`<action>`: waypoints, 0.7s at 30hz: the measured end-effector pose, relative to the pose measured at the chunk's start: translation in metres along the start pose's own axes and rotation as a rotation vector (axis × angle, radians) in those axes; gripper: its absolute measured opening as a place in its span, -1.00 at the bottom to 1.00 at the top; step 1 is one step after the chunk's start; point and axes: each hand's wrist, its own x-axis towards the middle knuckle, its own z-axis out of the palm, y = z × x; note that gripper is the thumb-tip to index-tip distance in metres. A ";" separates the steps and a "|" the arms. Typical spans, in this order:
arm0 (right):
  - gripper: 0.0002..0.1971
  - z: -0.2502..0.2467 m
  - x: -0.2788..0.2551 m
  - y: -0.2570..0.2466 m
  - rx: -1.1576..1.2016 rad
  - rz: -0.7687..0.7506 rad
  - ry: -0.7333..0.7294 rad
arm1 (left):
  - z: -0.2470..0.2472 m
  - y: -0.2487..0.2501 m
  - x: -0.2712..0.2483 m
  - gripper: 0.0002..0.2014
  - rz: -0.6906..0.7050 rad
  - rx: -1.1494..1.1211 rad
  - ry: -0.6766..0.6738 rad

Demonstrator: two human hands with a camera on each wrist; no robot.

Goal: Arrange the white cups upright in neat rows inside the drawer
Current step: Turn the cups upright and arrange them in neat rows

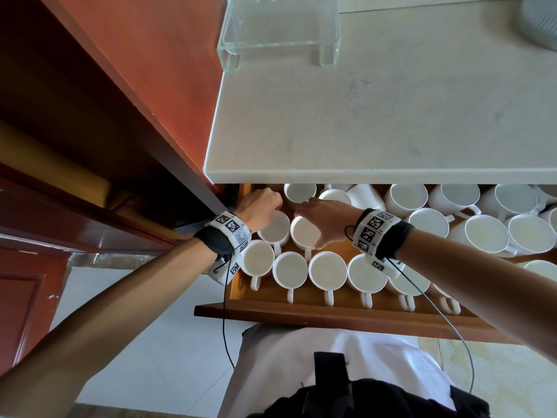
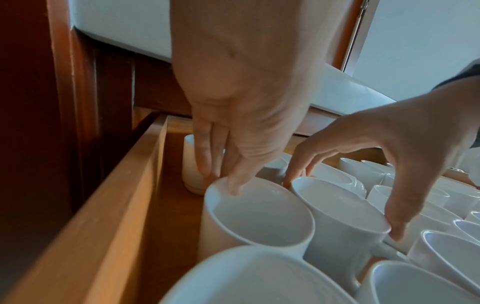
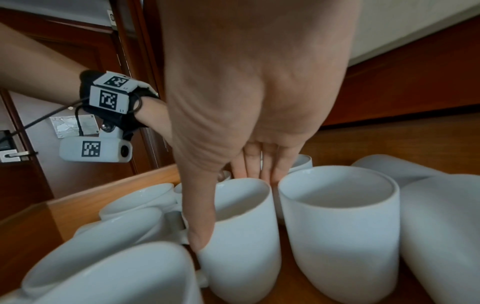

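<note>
The wooden drawer [image 1: 301, 312] stands pulled out under the counter and holds many white cups. Along its front, a row of upright cups [image 1: 327, 270] has handles pointing toward me. Behind that row at the left stand two upright cups side by side. My left hand [image 1: 265, 206] pinches the rim of the left cup [image 2: 259, 222], thumb inside and fingers outside. My right hand [image 1: 319, 224] spans the right cup [image 3: 241, 226], thumb on its near side and fingers behind its far side. Further right, loose cups [image 1: 485, 233] crowd together, and one [image 1: 366, 197] lies on its side.
The white countertop [image 1: 376, 116] overhangs the back of the drawer. A clear plastic box [image 1: 277, 28] and a grey ribbed object [image 1: 539, 19] sit on it. A red-brown cabinet door [image 1: 120, 70] stands close on the left, next to the drawer's left wall [image 2: 116, 205].
</note>
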 end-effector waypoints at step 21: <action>0.03 -0.012 -0.013 0.002 -0.061 -0.012 0.075 | -0.014 0.019 -0.002 -0.61 0.050 0.125 -0.092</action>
